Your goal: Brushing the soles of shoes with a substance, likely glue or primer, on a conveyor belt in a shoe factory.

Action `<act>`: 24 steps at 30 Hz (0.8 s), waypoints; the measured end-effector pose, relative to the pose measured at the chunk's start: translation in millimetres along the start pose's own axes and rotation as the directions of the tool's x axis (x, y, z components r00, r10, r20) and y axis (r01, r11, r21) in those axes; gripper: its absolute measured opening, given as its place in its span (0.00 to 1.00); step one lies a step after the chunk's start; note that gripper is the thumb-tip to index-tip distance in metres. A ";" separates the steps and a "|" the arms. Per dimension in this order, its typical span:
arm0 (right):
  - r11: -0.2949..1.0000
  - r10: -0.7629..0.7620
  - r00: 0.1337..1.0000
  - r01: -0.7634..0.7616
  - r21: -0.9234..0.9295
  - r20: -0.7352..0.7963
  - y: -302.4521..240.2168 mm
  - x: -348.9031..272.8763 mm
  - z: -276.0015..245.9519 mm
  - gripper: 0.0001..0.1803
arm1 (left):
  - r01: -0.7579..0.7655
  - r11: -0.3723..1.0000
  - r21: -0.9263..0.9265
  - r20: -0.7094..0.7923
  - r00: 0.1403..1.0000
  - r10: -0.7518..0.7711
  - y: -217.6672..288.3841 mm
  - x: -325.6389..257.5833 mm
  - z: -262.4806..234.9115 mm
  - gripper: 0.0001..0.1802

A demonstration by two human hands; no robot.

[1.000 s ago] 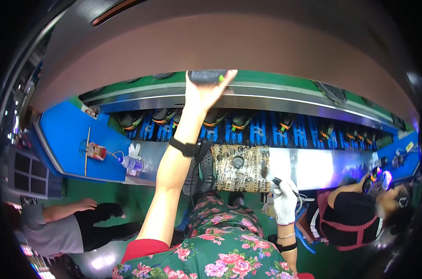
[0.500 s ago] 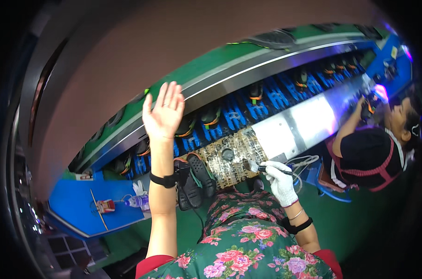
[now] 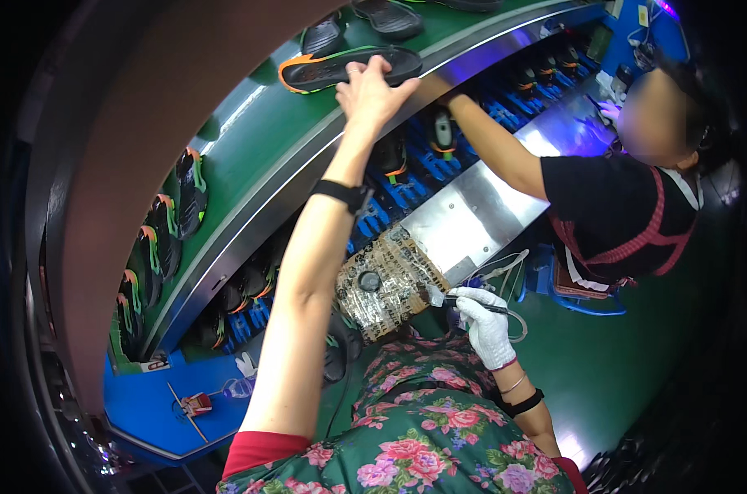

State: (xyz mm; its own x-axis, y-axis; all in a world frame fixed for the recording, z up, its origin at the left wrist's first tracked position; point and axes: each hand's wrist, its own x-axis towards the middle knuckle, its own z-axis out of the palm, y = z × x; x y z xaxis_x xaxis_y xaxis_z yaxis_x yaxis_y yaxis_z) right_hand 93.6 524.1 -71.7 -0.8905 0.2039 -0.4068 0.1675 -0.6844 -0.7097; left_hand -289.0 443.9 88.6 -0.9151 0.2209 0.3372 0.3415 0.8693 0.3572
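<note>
Lying on the green shelf, by its look, is a black shoe sole with an orange and green edge at one end, close to the shelf's metal front rail. Judging from how things lie, the handling of this sole is at an early point: the bare left hand is at it, but no lift clear of the shelf can be made out, and the brush is well apart from it. Whether its surface has been treated cannot be told. Other soles lie farther along the shelf with no hand on them; whether any of them are finished is equally unclear.

The left hand's grip is loose and spread, not closed around the sole. Its fingers lie over the upper face, slightly bent, and the thumb stands apart beside the plainer end; how firmly they press does not show. The gloved right hand has a closed grip on the brush's dark handle, the pale bristles pointing left at the edge of the tape-covered patch of the metal desk. On that patch sits a dark round cup. A co-worker's arm extends toward the shelf, near the sole.
</note>
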 end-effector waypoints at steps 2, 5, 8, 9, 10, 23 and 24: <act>1.000 0.012 1.000 -0.012 0.006 -0.002 3.8 -0.5 -13.0 0.11 | -0.068 0.998 -0.004 0.001 0.998 0.068 -0.2 -7.7 -9.0 0.35; 1.000 0.003 1.000 -0.003 0.013 0.010 6.3 -1.2 -20.4 0.10 | -0.183 0.983 0.013 0.025 0.983 0.182 -16.6 -12.5 -30.4 0.34; 0.999 -0.011 1.000 0.011 0.041 -0.003 12.0 1.4 -28.8 0.10 | -0.273 0.961 0.043 0.086 0.959 0.269 -20.9 -28.9 -53.0 0.35; 0.999 -0.029 0.999 0.029 0.037 -0.017 13.4 3.0 -30.6 0.10 | -0.308 0.950 0.054 0.065 0.950 0.305 -21.1 -38.6 -57.7 0.36; 0.998 -0.028 0.999 0.029 0.048 -0.021 13.3 4.4 -32.0 0.10 | -0.304 0.947 0.103 0.064 0.952 0.298 -21.9 -48.2 -63.1 0.34; 0.999 0.000 0.999 0.001 0.035 -0.034 6.5 15.6 -13.5 0.11 | -0.205 0.923 -0.326 0.186 0.943 0.275 -80.8 55.0 -78.7 0.22; 0.999 -0.005 1.000 0.006 0.034 -0.025 3.3 15.0 -9.0 0.11 | -0.097 0.938 -0.333 0.235 0.955 0.182 -75.1 65.7 -79.7 0.21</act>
State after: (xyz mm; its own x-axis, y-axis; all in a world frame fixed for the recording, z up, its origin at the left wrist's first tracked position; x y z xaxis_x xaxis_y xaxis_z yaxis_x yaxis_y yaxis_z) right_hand 84.6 531.2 -85.3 -0.8806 0.2249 -0.4172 0.1476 -0.7064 -0.6922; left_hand -357.7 357.9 153.4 -0.8618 0.4734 0.1823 0.4806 0.6467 0.5923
